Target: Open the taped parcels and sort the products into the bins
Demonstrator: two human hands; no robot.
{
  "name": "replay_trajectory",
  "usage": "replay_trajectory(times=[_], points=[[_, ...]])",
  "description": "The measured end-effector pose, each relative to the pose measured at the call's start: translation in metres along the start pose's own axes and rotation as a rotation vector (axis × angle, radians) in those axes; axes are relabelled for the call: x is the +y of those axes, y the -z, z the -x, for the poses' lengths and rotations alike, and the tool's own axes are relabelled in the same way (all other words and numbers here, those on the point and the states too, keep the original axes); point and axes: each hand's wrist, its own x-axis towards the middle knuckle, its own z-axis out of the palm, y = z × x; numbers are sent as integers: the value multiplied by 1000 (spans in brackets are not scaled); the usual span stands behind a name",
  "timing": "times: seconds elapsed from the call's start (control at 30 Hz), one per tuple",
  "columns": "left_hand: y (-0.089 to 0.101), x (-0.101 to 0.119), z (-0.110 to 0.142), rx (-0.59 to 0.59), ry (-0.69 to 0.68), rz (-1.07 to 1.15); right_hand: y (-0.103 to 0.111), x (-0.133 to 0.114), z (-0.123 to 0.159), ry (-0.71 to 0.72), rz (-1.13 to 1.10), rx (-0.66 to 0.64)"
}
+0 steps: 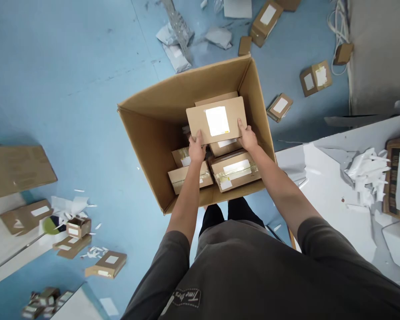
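Both my hands grip one flat cardboard box (196,116) with a white label on its top. My left hand (196,148) is closed on its near left corner, thumb on top. My right hand (247,135) holds the right edge, also with the thumb on top. The held box is over the inside of a large open carton (140,142). Below it in the carton lie several smaller parcels, among them a taped box (235,171) at the near right and another taped box (190,177) at the near left. The held box partly hides the ones beneath.
Grey plastic mailers (176,58) and several small boxes (316,78) lie on the blue floor beyond the carton. At right, a white table (336,195) carries paper scraps (368,175). Flattened cardboard (18,171) and more boxes (108,264) are at left.
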Motion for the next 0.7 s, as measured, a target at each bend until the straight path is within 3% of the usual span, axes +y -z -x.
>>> replay_trajectory(times=[0.2, 0.37, 0.53, 0.6, 0.7], points=[[34, -8, 30, 61, -28, -36, 28, -25, 48, 23, 7, 57], [106, -10, 61, 212, -129, -24, 67, -61, 106, 13, -12, 253], [189, 7, 106, 362, -308, 20, 114, -89, 189, -47, -20, 505], [211, 20, 124, 393, -382, 29, 129, -93, 227, -89, -28, 587], [231, 46, 152, 395, -481, 12, 143, -87, 283, -181, -46, 666]])
